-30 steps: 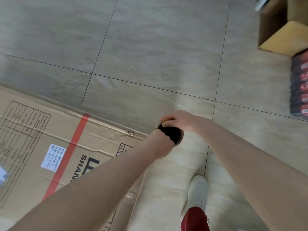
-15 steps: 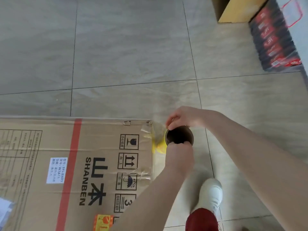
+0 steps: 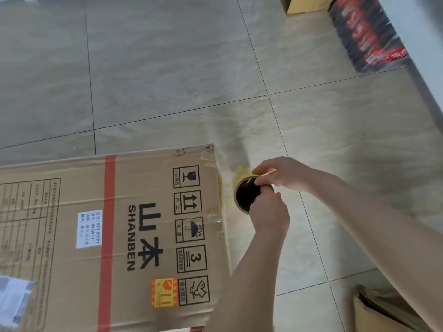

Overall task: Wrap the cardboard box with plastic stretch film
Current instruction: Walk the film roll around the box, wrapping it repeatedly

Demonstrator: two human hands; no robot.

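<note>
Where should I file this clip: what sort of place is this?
Probably a storeroom or packing area: a large cardboard box lies on a tiled floor, with wrapped red-and-black packs and another carton nearby.

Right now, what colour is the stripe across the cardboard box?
Red stripe on the brown cardboard box, clearest in head view.

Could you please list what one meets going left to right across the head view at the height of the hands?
On the cardboard box: white label, red stripe, SHANBEN lettering, handling symbols; then the stretch film roll, gripped by left hand and right hand; then tiled floor.
</note>
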